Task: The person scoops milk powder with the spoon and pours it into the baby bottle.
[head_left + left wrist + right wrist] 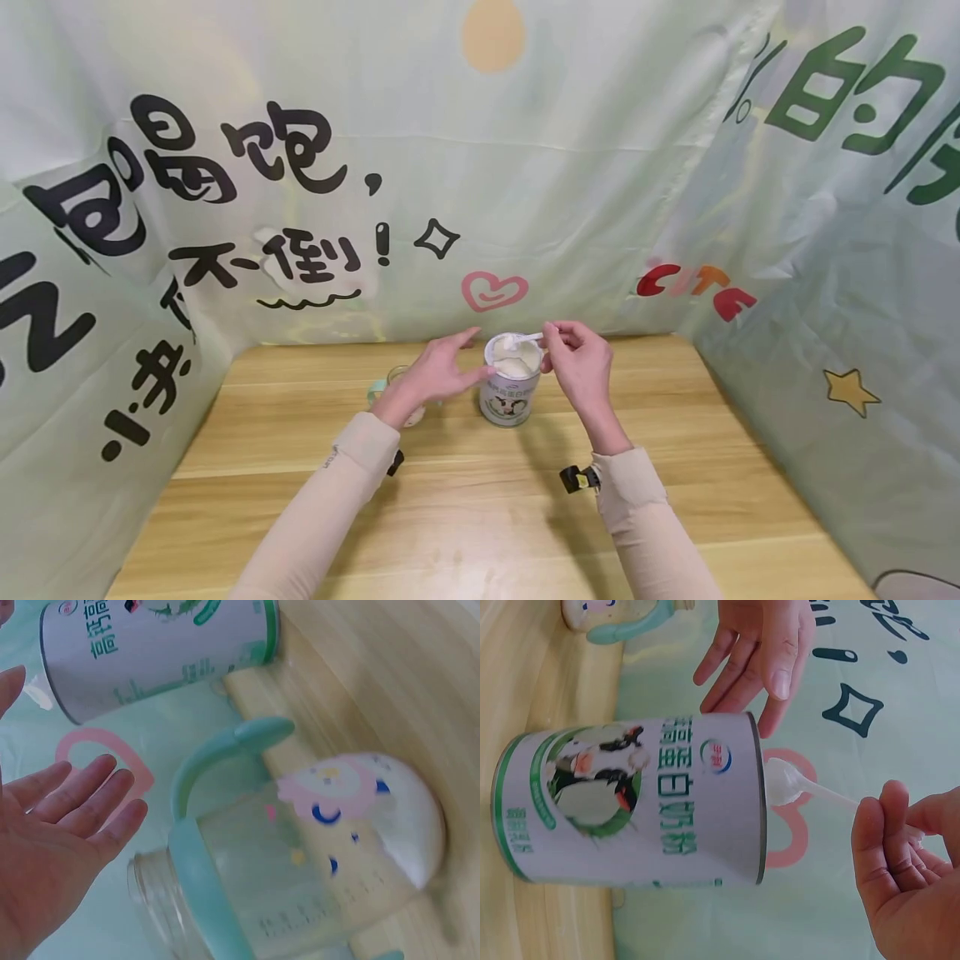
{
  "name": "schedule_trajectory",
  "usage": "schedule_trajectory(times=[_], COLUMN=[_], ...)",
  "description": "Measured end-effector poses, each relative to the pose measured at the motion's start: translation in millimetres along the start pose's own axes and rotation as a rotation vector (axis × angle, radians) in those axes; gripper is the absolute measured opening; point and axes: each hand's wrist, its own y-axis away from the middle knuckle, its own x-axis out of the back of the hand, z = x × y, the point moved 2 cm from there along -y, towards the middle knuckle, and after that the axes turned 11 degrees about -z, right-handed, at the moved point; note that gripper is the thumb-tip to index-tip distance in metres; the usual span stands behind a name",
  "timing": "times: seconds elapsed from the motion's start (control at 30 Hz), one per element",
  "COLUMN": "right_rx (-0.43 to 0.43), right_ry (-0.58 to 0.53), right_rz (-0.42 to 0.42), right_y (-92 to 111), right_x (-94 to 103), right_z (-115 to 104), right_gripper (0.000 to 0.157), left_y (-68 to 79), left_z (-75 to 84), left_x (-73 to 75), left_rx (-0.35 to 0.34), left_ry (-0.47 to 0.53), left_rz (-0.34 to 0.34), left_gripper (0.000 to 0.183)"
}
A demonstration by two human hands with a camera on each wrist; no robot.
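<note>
An open milk powder can (pixel 510 408) stands upright on the table, filled with pale powder. My right hand (pixel 581 367) pinches the thin handle of a white scoop (pixel 784 782) just above the can's mouth; its bowl looks heaped with powder. At the can's left rim, my left hand (pixel 438 367) is spread with straight fingers and holds nothing. Below that hand in the left wrist view stands a clear baby bottle (pixel 281 855) with a mint-green collar and handles (pixel 225 746). The bottle's mouth is uncapped, and something white shows at its bottom.
The wooden table (pixel 480 517) reaches back to a pale printed cloth wall (pixel 570 208), with more cloth on both sides. In the head view the left forearm and hand cover much of the bottle. Black wrist devices (pixel 577 479) sit under both cuffs.
</note>
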Motion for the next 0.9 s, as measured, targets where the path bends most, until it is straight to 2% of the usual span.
schedule_trajectory(times=[0.2,0.4,0.7,0.9], right_rx=[0.007,0.017,0.015,0.014], right_ry=[-0.033,-0.045,-0.086,-0.116], right_rz=[-0.036,-0.079,-0.134,-0.145], right_y=[-3.3,-4.9,-5.5,-2.7], right_x=[-11.9,-28.4,-56.4,-74.2], right_z=[-5.9,-11.2,-17.6,-19.5], right_gripper=[0.021,0.021,0.019,0.02], left_y=[8.7,18.5,41.6,56.2], left_z=[-8.6,-15.7,-39.6,-55.2], left_x=[7.8,15.8,26.7,27.5], left_rx=[0.01,0.015,0.02,0.05], left_ry=[0.0,-0.018,-0.035,-0.026], left_rz=[0.04,0.043,0.088,0.109], left_gripper=[0.089,0.087,0.087,0.082])
